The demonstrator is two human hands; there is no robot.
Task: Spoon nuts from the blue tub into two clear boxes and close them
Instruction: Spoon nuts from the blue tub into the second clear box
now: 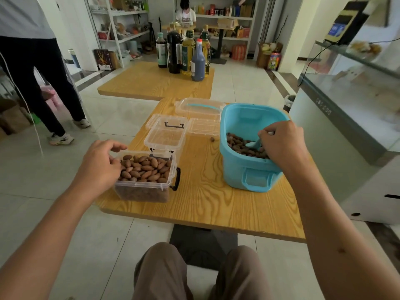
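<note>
A blue tub with brown nuts stands at the right of the wooden table. My right hand reaches into it and grips a pale blue spoon whose bowl lies on the nuts. At the left a clear box is heaped with nuts, its lid off. My left hand holds that box's left rim, fingers curled over the edge. Behind it stands a second clear box, holding no nuts, with its lid open. A clear lid lies flat beside it.
A clear tub lid with a blue handle lies at the table's far edge. One loose nut sits on the table left of the tub. Several bottles stand on a second table. A person's legs are at the left, a counter at the right.
</note>
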